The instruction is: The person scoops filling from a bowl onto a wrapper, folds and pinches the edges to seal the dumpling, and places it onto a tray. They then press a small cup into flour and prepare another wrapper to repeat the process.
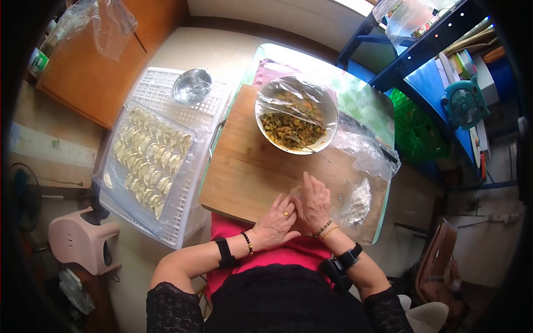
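Head camera faces steeply down, close above the hands (277,222) and board (244,166).

Both hands meet at the near edge of a wooden board (244,166): the left hand (276,222) and right hand (314,202) pinch a small dumpling (296,192). A bowl of filling (296,114) stands beyond, and a tray of dumplings (149,152) lies to the left.

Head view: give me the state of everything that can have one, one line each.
filling bowl, upright, film peeled partly back.
small metal bowl, upright on the white tray.
dumplings, folded shut, laid in rows.
flour, loose heap on the board.
left hand, fingers closed on a pale piece.
right hand, fingers closed on the same pale piece.
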A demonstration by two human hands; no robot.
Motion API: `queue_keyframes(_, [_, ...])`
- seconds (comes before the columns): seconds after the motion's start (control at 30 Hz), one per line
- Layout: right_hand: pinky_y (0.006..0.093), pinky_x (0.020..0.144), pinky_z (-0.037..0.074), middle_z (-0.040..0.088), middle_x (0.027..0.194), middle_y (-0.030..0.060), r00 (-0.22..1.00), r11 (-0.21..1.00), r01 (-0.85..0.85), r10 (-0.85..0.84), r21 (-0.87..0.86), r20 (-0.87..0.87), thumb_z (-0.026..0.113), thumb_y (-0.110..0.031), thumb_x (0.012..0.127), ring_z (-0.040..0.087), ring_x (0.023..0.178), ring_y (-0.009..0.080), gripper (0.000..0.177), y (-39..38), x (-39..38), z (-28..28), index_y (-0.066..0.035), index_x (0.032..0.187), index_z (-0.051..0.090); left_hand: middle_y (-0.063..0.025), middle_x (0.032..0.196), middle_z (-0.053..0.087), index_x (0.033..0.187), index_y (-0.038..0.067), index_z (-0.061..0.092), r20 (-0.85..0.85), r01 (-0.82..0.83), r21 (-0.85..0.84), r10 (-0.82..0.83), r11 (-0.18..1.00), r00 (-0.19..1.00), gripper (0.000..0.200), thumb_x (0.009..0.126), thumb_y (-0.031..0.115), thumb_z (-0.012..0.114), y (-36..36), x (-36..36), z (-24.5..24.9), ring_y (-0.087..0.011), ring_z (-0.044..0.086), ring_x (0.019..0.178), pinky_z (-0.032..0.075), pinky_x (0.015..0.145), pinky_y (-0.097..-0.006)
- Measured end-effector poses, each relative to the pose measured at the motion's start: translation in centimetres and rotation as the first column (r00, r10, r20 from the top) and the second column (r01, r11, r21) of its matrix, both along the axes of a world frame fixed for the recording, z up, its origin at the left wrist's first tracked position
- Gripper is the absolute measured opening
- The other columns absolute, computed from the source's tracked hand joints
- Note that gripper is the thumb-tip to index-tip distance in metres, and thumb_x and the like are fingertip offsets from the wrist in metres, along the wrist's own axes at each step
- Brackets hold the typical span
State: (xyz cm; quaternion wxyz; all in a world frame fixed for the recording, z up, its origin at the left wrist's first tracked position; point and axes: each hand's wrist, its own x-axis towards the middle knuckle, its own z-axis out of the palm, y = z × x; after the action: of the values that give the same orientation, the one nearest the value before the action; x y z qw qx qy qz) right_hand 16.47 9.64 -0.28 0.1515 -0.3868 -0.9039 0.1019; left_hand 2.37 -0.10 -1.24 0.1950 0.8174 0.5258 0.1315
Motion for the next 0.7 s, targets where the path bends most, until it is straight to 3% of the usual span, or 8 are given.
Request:
queue_keyframes(0.1, [0.0463, 0.090, 0.039, 0.051, 0.123, 0.0201, 0.990, 0.989, 0.141, -0.142, -0.033, -0.023, 0.068, -0.035, 0.082, 0.051, 0.110, 0.0338, 0.076, 2.5, -0.1, -1.0, -0.002, 0.142, 0.036, -0.0244, 0.142, 0.037, 0.132, -0.006, 0.045, 0.103, -0.040, 0.125, 0.027, 0.991, 0.994, 0.071, 0.087, 0.048, 0.057, 0.3, -0.3, -0.7, -0.0393, 0.027, 0.138, 0.021, 0.114, -0.0532])
queue_keyframes(0.17, [0.0459, 0.090, 0.041, 0.052, 0.121, 0.0209, 0.985, 0.979, 0.156, -0.164, -0.131, -0.057, 0.070, -0.032, 0.082, 0.052, 0.108, 0.0348, 0.075, 4.1, 0.4, -0.8, -0.002, 0.142, 0.036, -0.0243, 0.143, 0.036, 0.130, -0.006, 0.048, 0.103, -0.023, 0.104, 0.012, 0.994, 0.995, 0.069, 0.087, 0.047, 0.057, 0.9, -0.7, -0.3, -0.0384, 0.027, 0.139, 0.023, 0.114, -0.0524])
queue_keyframes(0.23, [0.0447, 0.090, 0.043, 0.053, 0.120, 0.0219, 0.939, 0.967, 0.160, -0.211, -0.200, -0.272, 0.071, -0.023, 0.082, 0.053, 0.106, 0.0370, 0.074, 4.9, 1.7, -1.5, -0.001, 0.142, 0.035, -0.0240, 0.143, 0.037, 0.128, -0.006, 0.050, 0.118, 0.057, 0.099, -0.069, 0.993, 0.991, 0.066, 0.088, 0.046, 0.056, 1.3, -1.0, -0.6, -0.0373, 0.029, 0.138, 0.025, 0.113, -0.0513])
queue_keyframes(0.37, [0.0435, 0.091, 0.044, 0.053, 0.119, 0.0242, 0.937, 0.958, 0.197, -0.246, -0.209, -0.246, 0.068, -0.012, 0.082, 0.054, 0.105, 0.0399, 0.072, 3.3, 5.0, 0.8, -0.001, 0.144, 0.033, -0.0241, 0.144, 0.036, 0.127, -0.007, 0.049, 0.069, 0.176, 0.156, -0.189, 0.972, 0.980, 0.068, 0.087, 0.047, 0.057, 2.6, 0.0, -1.0, -0.0387, 0.030, 0.138, 0.027, 0.112, -0.0509])
queue_keyframes(0.5, [0.0422, 0.094, 0.042, 0.053, 0.120, 0.0228, 0.976, 0.991, 0.081, -0.101, -0.110, -0.191, 0.067, -0.008, 0.080, 0.052, 0.110, 0.0374, 0.072, 0.5, 5.7, 2.6, 0.001, 0.144, 0.034, -0.0245, 0.142, 0.037, 0.124, -0.006, 0.050, 0.060, 0.233, 0.167, -0.246, 0.958, 0.967, 0.066, 0.086, 0.046, 0.059, 2.2, 2.1, -0.3, -0.0384, 0.032, 0.136, 0.026, 0.112, -0.0536])
queue_keyframes(0.57, [0.0452, 0.097, 0.039, 0.051, 0.123, 0.0231, 0.987, 0.989, 0.049, -0.069, -0.139, -0.146, 0.066, -0.011, 0.081, 0.050, 0.114, 0.0384, 0.072, -0.5, 4.9, 2.0, 0.003, 0.144, 0.032, -0.0245, 0.140, 0.039, 0.122, -0.005, 0.051, 0.043, 0.230, 0.163, -0.240, 0.959, 0.970, 0.064, 0.085, 0.046, 0.060, 1.8, 2.3, 0.0, -0.0380, 0.033, 0.135, 0.025, 0.112, -0.0539])
queue_keyframes(0.63, [0.0467, 0.097, 0.037, 0.051, 0.124, 0.0230, 0.996, 0.996, 0.087, -0.087, -0.013, -0.004, 0.066, -0.018, 0.082, 0.049, 0.114, 0.0384, 0.074, -1.2, 4.0, 0.1, 0.003, 0.144, 0.031, -0.0239, 0.137, 0.042, 0.122, -0.005, 0.051, 0.016, 0.284, 0.020, -0.285, 0.959, 0.959, 0.063, 0.086, 0.046, 0.060, 1.6, 2.2, 0.5, -0.0374, 0.034, 0.135, 0.024, 0.112, -0.0535])
queue_keyframes(0.7, [0.0474, 0.096, 0.036, 0.051, 0.127, 0.0222, 0.994, 0.994, 0.103, -0.104, 0.033, 0.021, 0.068, -0.029, 0.082, 0.050, 0.114, 0.0354, 0.074, -0.2, 3.9, -0.7, 0.002, 0.141, 0.036, -0.0236, 0.135, 0.043, 0.122, -0.005, 0.051, 0.062, 0.231, 0.085, -0.237, 0.969, 0.970, 0.063, 0.086, 0.046, 0.060, 1.3, 2.4, 0.0, -0.0375, 0.035, 0.134, 0.024, 0.112, -0.0536])
